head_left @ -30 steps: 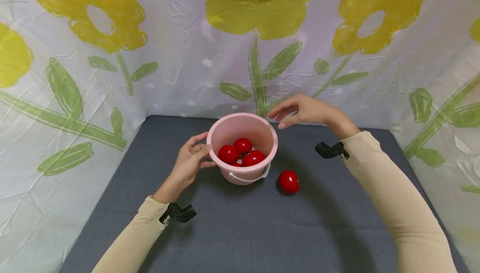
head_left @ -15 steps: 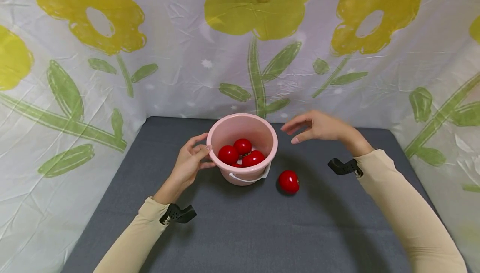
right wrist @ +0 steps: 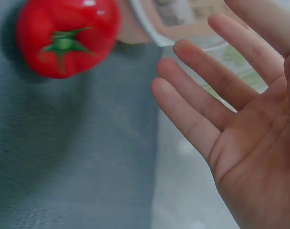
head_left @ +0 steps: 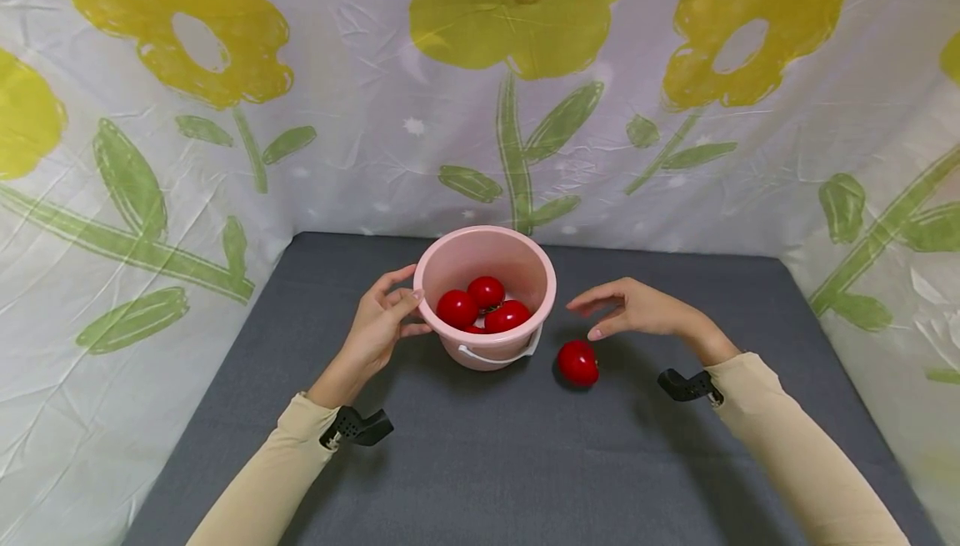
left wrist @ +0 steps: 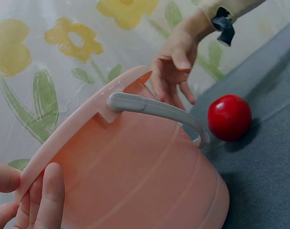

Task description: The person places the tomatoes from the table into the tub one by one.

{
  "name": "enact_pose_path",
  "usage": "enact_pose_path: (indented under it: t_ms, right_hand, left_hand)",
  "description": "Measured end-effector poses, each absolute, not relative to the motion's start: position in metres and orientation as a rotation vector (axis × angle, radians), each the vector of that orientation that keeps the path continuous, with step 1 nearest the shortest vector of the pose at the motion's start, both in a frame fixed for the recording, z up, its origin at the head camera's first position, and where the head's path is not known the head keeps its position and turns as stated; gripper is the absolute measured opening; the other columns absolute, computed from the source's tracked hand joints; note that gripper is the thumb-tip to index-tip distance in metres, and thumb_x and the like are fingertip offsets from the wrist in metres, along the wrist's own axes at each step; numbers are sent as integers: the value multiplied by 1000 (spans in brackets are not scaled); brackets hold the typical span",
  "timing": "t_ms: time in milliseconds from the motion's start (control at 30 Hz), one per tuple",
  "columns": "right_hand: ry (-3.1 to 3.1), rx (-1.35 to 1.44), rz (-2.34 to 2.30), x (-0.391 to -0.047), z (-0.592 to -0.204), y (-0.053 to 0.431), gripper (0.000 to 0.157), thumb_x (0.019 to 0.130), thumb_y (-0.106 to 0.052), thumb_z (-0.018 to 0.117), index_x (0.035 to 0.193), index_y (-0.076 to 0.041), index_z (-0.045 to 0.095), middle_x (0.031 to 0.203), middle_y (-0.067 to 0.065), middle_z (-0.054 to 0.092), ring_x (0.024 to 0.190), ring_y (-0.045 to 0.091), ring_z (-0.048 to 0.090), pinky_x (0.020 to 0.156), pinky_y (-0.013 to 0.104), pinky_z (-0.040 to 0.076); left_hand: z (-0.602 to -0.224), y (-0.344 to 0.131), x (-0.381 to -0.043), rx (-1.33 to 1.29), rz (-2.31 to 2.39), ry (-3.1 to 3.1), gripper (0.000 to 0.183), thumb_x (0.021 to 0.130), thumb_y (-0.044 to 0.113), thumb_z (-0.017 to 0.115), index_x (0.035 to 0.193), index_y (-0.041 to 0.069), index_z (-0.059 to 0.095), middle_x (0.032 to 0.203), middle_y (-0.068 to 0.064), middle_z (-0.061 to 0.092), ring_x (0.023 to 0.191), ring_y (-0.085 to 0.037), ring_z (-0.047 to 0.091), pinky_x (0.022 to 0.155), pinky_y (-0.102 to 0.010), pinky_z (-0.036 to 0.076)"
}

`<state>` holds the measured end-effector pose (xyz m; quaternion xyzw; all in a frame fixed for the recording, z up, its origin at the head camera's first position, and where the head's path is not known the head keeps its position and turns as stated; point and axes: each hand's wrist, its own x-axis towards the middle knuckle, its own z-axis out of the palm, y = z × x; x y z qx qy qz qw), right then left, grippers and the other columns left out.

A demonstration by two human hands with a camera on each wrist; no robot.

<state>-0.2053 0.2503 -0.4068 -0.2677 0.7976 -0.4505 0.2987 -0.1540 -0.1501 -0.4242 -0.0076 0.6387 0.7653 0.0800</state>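
A pink bucket stands upright with several red tomatoes inside; its white handle hangs down on the near side. My left hand pinches the bucket's left rim, thumb over the edge and fingers against the outer wall, as the left wrist view shows. One more tomato lies on the dark grey cloth just right of the bucket, its green calyx turned toward the right wrist view. My right hand hovers above and behind this tomato, fingers spread and relaxed, holding nothing.
A dark grey cloth covers the table. Behind it and at both sides hangs a white curtain printed with yellow flowers. Each wrist wears a small black camera.
My right hand has moved away from the bucket's right rim, first rightward, then down toward the loose tomato. The left hand, bucket and tomatoes have stayed in place.
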Motion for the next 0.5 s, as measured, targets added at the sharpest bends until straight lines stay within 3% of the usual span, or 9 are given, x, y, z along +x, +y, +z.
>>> enact_pose_path:
  t_ms: [133,367,500]
  right_hand:
    - [2081,-700,-1218,-199,-422,252,59,84,-19,79,137,-5,57,143,26,53,132,47,49,92,27,59]
    - [2062,-741,-1208,-190,-449,256,61,85,-17,78,139,1,54,143,25,54,133,44,50,99,41,57]
    - [2060,-739,-1215,-187,-460,257,60,85,-17,78,138,0,55,142,22,56,132,41,51,95,32,59]
  left_hand:
    - [-424,-150,-154,-24,2288,1915,56,99,5,56,150,8,34,88,1,63,73,-8,67,65,-29,64]
    - [-423,-149,-153,-21,2292,1916,55,99,4,56,150,9,35,89,-1,63,74,-9,67,65,-29,64]
    - [-423,-150,-153,-15,2286,1923,56,99,5,56,150,8,34,90,-1,63,74,-9,67,65,-29,64]
